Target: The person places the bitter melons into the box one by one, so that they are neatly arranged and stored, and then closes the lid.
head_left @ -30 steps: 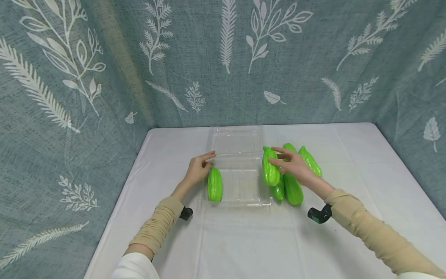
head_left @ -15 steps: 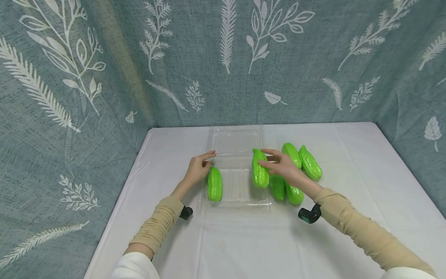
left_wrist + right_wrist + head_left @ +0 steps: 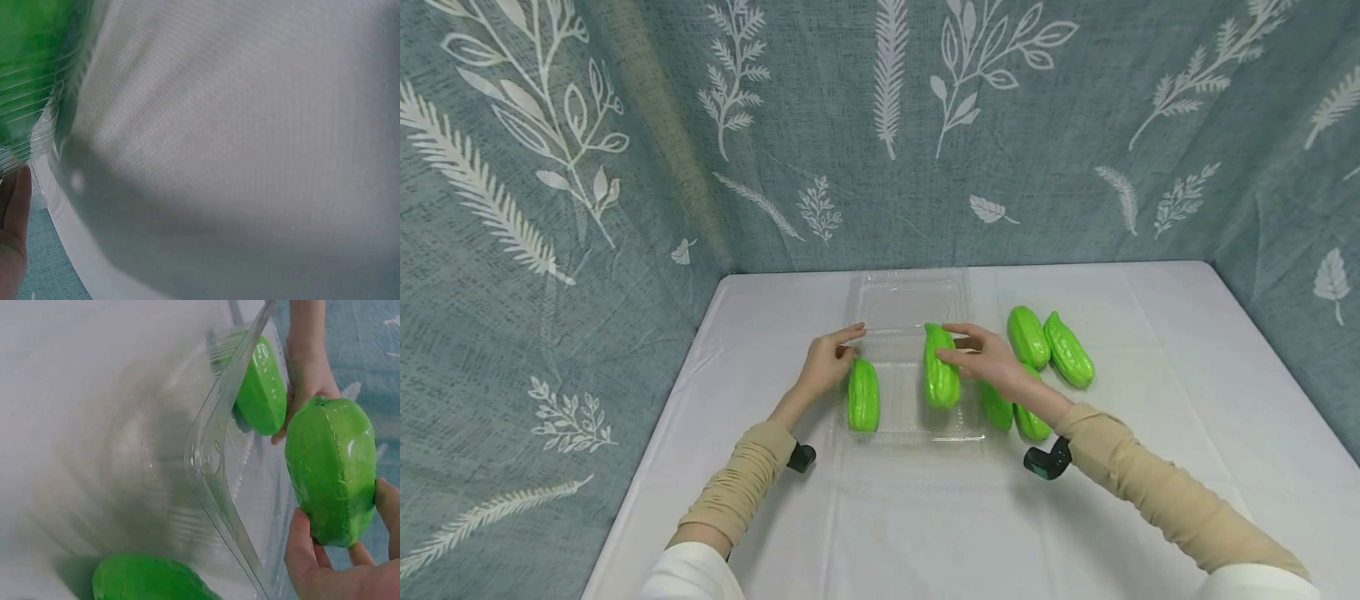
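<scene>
My right hand (image 3: 992, 358) holds a glossy green papaya-like fruit (image 3: 942, 371) between thumb and fingers, above the right half of an open clear plastic container (image 3: 958, 438). In the right wrist view, this fruit (image 3: 331, 469) hangs upright, clear of the container's rim (image 3: 212, 450). A second green fruit (image 3: 863, 396) lies inside, along the left wall. At the container's back left corner, my left hand (image 3: 827, 360) touches the rim with its fingers extended. Only part of the left hand (image 3: 14, 231) shows in the left wrist view, beside the ribbed wall.
Several more green fruits lie right of the container: one (image 3: 997, 407) against its right side, one (image 3: 1033, 423) partly under my right forearm, two (image 3: 1028, 337) farther back. The container's clear lid (image 3: 910, 300) lies folded back. Patterned cloth (image 3: 820, 125) hangs behind the white table (image 3: 925, 517).
My right hand has carried its fruit leftward, from the container's right edge to over its inside. The left hand stays at the corner.
</scene>
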`<state>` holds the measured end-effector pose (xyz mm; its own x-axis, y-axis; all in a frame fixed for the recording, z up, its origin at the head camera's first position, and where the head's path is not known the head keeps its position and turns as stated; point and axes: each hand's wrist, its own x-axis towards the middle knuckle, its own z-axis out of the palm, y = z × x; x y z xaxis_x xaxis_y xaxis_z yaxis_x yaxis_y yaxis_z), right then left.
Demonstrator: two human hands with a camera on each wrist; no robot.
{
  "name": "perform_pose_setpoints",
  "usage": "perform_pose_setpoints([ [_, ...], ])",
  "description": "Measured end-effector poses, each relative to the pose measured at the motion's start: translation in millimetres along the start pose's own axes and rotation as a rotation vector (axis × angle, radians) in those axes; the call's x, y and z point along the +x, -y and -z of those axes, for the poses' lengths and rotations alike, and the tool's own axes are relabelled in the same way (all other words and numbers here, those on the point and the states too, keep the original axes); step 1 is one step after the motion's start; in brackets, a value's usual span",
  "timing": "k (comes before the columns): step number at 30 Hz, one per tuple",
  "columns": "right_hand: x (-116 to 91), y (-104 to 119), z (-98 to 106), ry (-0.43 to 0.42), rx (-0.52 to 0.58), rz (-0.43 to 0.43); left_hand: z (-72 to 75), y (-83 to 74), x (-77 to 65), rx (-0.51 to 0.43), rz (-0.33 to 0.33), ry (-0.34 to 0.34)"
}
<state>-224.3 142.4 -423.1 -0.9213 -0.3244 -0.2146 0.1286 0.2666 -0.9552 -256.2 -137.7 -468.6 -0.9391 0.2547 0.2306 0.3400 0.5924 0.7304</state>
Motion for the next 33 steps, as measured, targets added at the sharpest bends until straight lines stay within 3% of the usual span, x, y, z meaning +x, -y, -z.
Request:
perform_pose_setpoints([
  [25,13,-18,-40,0.01,-0.044,-0.014,-3.6,1.5,-4.3,0.002,-0.001,-0.016],
  [33,14,-26,-56,-0.006,-0.008,-0.008,-4.5,2.3,-4.5,0.002,0.0,-0.016],
])
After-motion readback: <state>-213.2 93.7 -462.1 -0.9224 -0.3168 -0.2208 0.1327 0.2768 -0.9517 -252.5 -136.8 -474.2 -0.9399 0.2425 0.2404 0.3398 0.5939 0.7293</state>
